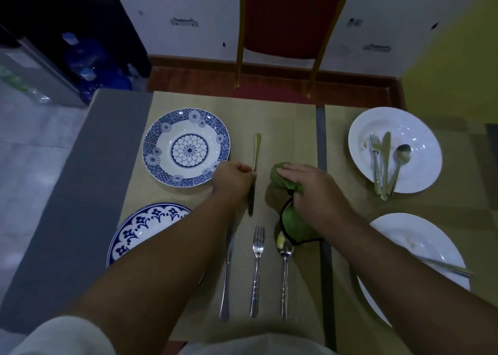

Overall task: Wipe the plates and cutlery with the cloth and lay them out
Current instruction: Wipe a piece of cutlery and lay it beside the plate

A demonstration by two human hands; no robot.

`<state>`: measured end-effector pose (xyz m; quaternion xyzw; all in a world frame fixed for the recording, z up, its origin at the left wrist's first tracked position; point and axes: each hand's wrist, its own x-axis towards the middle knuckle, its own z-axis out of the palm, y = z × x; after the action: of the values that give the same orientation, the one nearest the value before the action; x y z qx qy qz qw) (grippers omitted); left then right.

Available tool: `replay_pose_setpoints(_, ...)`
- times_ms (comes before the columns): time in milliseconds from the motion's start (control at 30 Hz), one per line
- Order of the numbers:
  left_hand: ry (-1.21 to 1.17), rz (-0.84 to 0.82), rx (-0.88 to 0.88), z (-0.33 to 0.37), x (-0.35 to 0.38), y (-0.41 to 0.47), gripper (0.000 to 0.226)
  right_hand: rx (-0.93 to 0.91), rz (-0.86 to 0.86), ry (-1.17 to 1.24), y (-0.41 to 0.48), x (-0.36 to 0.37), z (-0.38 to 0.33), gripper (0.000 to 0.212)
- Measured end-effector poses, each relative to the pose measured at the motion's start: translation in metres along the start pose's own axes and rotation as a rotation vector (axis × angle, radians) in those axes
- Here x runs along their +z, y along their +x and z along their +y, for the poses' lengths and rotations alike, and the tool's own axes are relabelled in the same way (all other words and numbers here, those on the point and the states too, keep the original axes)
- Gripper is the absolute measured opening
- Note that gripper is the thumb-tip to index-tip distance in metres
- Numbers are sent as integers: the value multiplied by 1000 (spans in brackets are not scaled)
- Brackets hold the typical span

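My left hand (234, 178) is gripping the gold-handled knife (257, 150) at mid-length, blade pointing toward me, just beside the blue-patterned plate (186, 147). My right hand (312, 193) is clutching the bunched, black-edged green cloth (292, 224) against the bench (80, 193).

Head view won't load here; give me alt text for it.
The left hand grips a gold-handled knife over the placemat; the right hand holds a green cloth beside it. A silver knife, fork and spoon lie in a row nearer the person. Two blue-patterned plates sit left; two white plates sit right, the far one holding cutlery.
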<state>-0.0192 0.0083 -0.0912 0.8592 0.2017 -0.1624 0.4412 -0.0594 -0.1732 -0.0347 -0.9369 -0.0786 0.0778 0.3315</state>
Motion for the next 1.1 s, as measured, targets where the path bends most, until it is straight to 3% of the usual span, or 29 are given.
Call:
replay_pose_setpoints(133,51,61,91,3,-4,-19,36,10,0,20,-1,-1,1,63)
replay_pose_setpoints(233,88,45,239,-4,-9,-43,30,7,1,21,-3,-2,3,63)
replay_pose_setpoints(300,325,-21,422,-16,-8,-60,32,10,-3,9,-5,-2,4,63)
replay_pose_setpoints(367,629,-155,495,-29,-3,-78,57,-1,0,-20,-8,0,5,63)
replay_pose_setpoints(467,788,-261,507,-41,6,-93,75,-40,2,-60,-12,5,7,62)
replay_pose_setpoints(633,815,-241,496,-51,17,-83,84,-60,-33,-80,-14,10,9,64)
replay_pose_setpoints(1100,777,-194,388,-53,13,-55,90,-27,-13,-94,2,14,0,64)
